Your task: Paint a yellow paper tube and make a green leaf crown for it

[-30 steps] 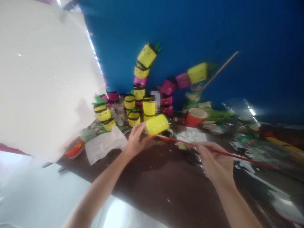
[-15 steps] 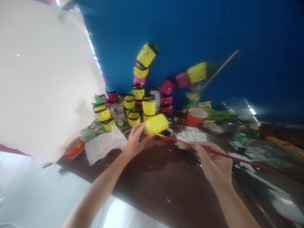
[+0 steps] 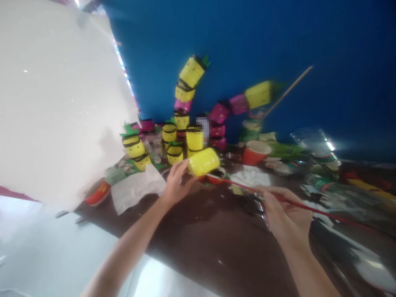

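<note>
A bright yellow painted cup or bottle piece [image 3: 204,161] lies tilted on its side in the air above the brown table [image 3: 198,243]. My left hand [image 3: 177,182] grips its left end, fingers closed at the rim. In my right hand [image 3: 287,210] is a long red-handled paintbrush [image 3: 239,184], pinched between thumb and fingers. Its tip points left, just under the yellow piece; whether bristles and surface touch I cannot tell. Behind the piece sits a small red bowl [image 3: 217,175] with dark contents, partly covered.
Stacked yellow cups with black bands [image 3: 134,148] and magenta cups [image 3: 217,130] stand along the blue wall [image 3: 278,37]. A red paper cup [image 3: 256,152], scissors [image 3: 258,204], crumpled tissue [image 3: 250,176], white paper [image 3: 137,189], a red bowl [image 3: 98,192] and clear plastic bottles [image 3: 321,183] lie around.
My right hand has drawn the paintbrush to the right and slightly down, its tip shifting away from the yellow piece's lower edge. My left hand and the piece stay nearly still.
</note>
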`<state>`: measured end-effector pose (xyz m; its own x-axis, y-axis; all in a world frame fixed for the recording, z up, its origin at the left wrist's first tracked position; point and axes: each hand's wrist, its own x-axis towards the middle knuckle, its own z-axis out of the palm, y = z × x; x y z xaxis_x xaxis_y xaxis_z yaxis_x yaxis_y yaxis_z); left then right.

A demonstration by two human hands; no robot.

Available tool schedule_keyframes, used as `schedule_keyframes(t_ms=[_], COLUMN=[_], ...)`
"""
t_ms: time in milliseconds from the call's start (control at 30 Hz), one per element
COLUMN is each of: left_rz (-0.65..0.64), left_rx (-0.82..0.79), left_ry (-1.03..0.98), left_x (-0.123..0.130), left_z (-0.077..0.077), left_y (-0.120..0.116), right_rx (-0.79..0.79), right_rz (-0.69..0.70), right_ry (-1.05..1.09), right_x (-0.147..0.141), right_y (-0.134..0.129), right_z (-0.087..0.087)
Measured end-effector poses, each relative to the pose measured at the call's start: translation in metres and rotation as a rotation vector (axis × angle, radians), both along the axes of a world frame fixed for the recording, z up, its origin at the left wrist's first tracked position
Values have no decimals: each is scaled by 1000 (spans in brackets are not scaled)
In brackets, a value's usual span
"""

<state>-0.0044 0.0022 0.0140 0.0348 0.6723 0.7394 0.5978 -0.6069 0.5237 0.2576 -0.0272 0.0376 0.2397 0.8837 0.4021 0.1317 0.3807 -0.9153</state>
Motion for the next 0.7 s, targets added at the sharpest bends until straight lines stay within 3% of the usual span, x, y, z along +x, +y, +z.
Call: schedule_keyframes(t_ms=[467,700], left_rz=[-45,-9], left_rx=[-19,-44], left_ry=[-51,-54], left_x=[2,4], left_z=[2,5], left_y=[-2,-4], right_rx=[54,82], right_rz=[16,4], right_ry=[-80,-69], right_x=[-5,-2], right_y=[-4,-4], right_z=[4,1])
